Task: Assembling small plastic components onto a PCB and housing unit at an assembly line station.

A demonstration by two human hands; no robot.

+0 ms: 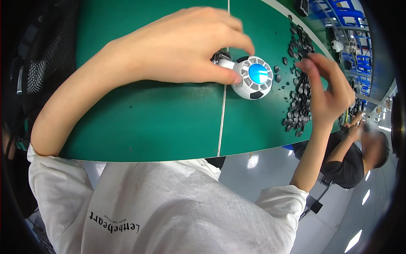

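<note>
My left hand reaches across the green table, closed around a white and black football-patterned device. Its thumb presses on the device's near left side, and the fingers curve over the far side. A shiny blue disc sits in the middle of the device's top, ringed by pale slots. A white neck joins the device on the left, partly covered by the hand. To the right, my right hand pinches a small dark piece between thumb and fingertip. That hand hovers over many loose black pieces spread on the table.
A dark mesh surface stands at the left. A thin pale seam crosses the green tabletop. Another football-patterned device lies at the far right. A person in black works farther along on the right, near blue racks.
</note>
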